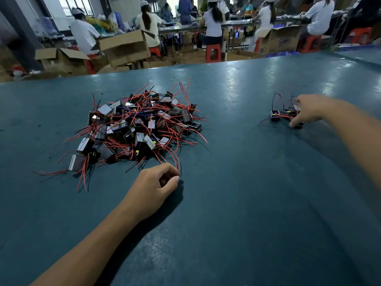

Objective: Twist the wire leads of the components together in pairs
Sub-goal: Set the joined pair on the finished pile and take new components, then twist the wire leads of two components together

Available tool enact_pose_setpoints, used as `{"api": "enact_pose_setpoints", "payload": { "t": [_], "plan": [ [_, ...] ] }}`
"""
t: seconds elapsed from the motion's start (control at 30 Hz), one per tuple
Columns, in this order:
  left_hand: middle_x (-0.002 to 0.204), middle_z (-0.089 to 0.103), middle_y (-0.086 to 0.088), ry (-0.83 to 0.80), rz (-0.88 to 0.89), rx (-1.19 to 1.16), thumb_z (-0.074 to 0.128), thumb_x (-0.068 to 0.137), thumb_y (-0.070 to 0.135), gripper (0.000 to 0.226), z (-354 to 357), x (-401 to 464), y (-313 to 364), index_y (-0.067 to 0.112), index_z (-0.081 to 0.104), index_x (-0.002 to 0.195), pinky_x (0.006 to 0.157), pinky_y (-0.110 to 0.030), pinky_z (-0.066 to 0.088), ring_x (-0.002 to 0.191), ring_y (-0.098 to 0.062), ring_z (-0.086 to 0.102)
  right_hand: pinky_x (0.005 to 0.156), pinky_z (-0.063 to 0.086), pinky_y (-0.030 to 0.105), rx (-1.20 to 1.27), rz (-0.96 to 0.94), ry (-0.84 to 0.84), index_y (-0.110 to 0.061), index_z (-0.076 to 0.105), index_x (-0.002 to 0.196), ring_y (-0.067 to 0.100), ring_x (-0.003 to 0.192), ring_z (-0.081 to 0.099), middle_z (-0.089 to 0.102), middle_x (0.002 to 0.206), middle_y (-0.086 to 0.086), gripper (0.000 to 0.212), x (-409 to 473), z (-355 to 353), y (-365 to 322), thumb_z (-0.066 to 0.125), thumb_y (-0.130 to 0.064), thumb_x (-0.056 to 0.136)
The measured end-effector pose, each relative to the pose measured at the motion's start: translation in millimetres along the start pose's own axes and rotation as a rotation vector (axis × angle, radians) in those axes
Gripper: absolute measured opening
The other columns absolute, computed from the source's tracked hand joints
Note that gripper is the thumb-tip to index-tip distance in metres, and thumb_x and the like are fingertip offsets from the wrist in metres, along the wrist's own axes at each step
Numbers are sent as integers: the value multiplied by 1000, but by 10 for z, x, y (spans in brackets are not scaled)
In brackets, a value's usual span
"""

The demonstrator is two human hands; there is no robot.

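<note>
A big heap of small black box-shaped components (140, 124) with red and black wire leads lies on the teal table at centre left. My left hand (157, 181) sits just in front of the heap, fingers curled, pinching the ends of two long red leads (173, 155) that arc out of it. At the far right a small group of components (285, 114) with looped leads sits apart. My right hand (307, 109) reaches over that group, its fingers on a component there; whether they grip it is unclear.
The teal table (237, 203) stretches wide in front and to the right of the heap. Beyond its far edge stand cardboard boxes (123, 47), red stools (213, 52) and several seated people at other benches.
</note>
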State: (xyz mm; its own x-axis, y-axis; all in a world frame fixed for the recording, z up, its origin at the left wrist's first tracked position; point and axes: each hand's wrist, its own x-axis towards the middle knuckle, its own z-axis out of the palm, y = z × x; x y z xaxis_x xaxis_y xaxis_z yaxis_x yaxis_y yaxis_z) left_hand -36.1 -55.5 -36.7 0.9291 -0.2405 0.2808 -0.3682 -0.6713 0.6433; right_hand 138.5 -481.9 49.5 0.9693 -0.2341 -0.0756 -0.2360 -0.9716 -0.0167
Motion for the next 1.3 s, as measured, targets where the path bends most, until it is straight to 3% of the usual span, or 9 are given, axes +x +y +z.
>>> {"api": "enact_pose_setpoints", "payload": {
  "t": [0.13, 0.2, 0.3, 0.37, 0.67, 0.87, 0.97, 1.07, 1.3],
  "plan": [
    [78, 64, 13, 3, 5, 4, 65, 95, 22, 12, 1, 0, -14, 29, 65, 85, 64, -23, 45, 73, -14, 59, 73, 49, 34, -128, 23, -17, 1, 62, 89, 35, 91, 61, 62, 87, 14, 41, -239, -226, -81, 83, -33, 77],
    [79, 64, 13, 0, 9, 3, 64, 95, 22, 12, 6, -6, -15, 29, 64, 86, 63, -23, 45, 72, -14, 59, 71, 47, 34, -139, -13, 140, 4, 62, 98, 37, 94, 62, 63, 88, 17, 27, -323, -304, -194, 71, -19, 88],
    [77, 64, 12, 7, 14, -2, 64, 96, 22, 12, 13, -6, -9, 28, 65, 85, 63, -25, 46, 71, -13, 59, 98, 43, 38, 69, -223, 252, -4, 54, 132, 34, 121, 55, 59, 133, 18, 38, -431, -311, -531, 56, -10, 95],
    [75, 64, 10, 8, 23, -20, 65, 96, 25, 11, 8, -4, -1, 28, 65, 85, 64, -29, 48, 69, -13, 59, 104, 41, 36, 161, -361, 160, -9, 55, 134, 29, 125, 54, 59, 136, 12, 39, -544, -227, -803, 56, -14, 96],
    [56, 25, 9, 205, 196, -56, 57, 94, 44, 45, -70, 20, 20, 29, 29, 63, 49, -24, 23, 51, -6, 26, 85, 52, 40, 288, -694, 176, -15, 65, 107, 27, 97, 62, 69, 104, 6, 20, -1044, 305, -1925, 52, -27, 97],
    [60, 47, 8, 160, 174, -111, 51, 98, 43, 26, -61, 36, -68, 28, 54, 77, 52, -27, 34, 53, -8, 41, 59, 37, 32, 152, -754, 469, -14, 63, 98, 29, 77, 63, 63, 80, 5, 38, -1430, 468, -2838, 47, -48, 96],
    [65, 53, 5, 114, 213, -60, 51, 95, 37, 25, -62, 29, -77, 16, 60, 86, 57, -35, 41, 58, -14, 49, 57, 43, 34, 110, -722, 320, -11, 60, 110, 27, 71, 56, 53, 77, 4, 51, -1386, 495, -3076, 48, -58, 95],
    [62, 52, 6, 156, 211, -41, 51, 95, 39, 28, -75, 46, -77, 14, 61, 84, 54, -38, 39, 56, -13, 47, 62, 44, 36, 197, -726, 210, -14, 47, 92, 27, 81, 59, 56, 87, 5, 41, -1297, 564, -3122, 56, -54, 93],
    [63, 48, 21, 189, 263, 36, 53, 98, 43, 25, -73, 60, -81, 23, 58, 85, 52, -12, 29, 54, 1, 45, 65, 40, 34, 427, -708, 206, -17, 48, 87, 26, 81, 53, 56, 84, 1, 40, -1453, 300, -2638, 67, -52, 85]
  ]
}}
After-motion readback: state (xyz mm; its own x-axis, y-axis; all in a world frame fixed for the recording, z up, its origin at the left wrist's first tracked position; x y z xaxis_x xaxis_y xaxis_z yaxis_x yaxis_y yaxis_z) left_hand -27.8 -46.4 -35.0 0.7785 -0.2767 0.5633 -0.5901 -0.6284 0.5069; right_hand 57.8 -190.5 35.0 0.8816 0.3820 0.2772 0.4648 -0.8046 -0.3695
